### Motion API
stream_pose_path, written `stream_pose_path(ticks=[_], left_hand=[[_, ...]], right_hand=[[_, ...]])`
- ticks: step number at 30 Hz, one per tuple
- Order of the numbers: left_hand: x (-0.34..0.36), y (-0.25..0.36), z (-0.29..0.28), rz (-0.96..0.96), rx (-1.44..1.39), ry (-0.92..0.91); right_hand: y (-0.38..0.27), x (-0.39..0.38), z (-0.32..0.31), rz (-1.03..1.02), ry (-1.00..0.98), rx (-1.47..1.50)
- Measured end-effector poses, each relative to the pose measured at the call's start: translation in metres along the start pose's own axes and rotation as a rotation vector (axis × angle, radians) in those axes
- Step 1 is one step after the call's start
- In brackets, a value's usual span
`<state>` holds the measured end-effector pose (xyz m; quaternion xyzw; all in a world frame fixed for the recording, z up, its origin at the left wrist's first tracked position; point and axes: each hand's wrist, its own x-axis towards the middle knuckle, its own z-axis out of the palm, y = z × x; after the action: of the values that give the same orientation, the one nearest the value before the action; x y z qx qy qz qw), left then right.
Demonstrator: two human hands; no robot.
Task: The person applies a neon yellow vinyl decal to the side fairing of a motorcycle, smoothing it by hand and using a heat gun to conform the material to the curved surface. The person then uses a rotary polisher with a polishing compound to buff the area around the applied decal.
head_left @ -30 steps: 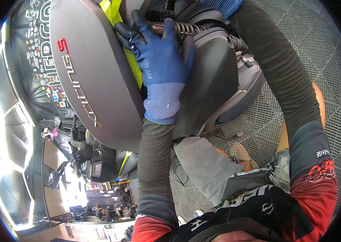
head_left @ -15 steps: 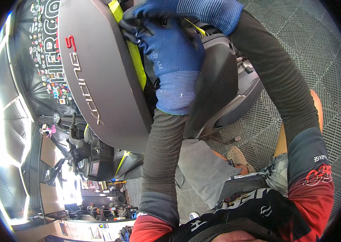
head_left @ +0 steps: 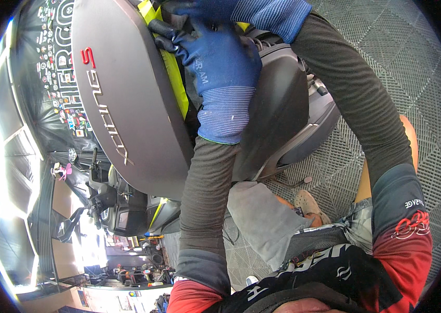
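My left hand (head_left: 225, 60), in a blue knit glove with black-coated fingers, reaches over the edge of a large grey scooter body panel (head_left: 137, 104). Its fingers are bent, with the black fingertips beside a strip of yellow-green tape (head_left: 176, 78) along that edge. Whatever lies under its palm is hidden. My right hand (head_left: 205, 8), gloved the same way, crosses above it at the top of the picture. Its fingers are cut off by the frame edge and cannot be read. Dark scooter bodywork (head_left: 278, 94) lies just right of my left hand.
Grey ribbed floor tiles (head_left: 387, 52) spread out at the right. My bent leg and a clog (head_left: 306, 203) are below the scooter. Further left stands another scooter (head_left: 126, 208) with handlebars. Tools and parts (head_left: 137, 266) lie behind it, near a bright lit wall.
My right hand has shifted slightly up and left, partly out of the picture. My left fingers have spread a little along the tape. The view has also moved slightly.
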<state>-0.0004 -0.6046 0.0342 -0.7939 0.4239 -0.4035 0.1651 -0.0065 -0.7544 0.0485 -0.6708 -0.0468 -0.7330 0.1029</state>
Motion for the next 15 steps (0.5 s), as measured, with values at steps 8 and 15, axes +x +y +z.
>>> stream_pose_path(ticks=[8, 15], left_hand=[[0.016, -0.003, 0.008, 0.093, 0.148, 0.053], [0.02, 0.001, 0.02, 0.186, 0.267, 0.21]], right_hand=[[-0.007, -0.001, 0.004, 0.054, 0.135, -0.012], [-0.006, 0.002, -0.005, -0.073, 0.116, -0.054]])
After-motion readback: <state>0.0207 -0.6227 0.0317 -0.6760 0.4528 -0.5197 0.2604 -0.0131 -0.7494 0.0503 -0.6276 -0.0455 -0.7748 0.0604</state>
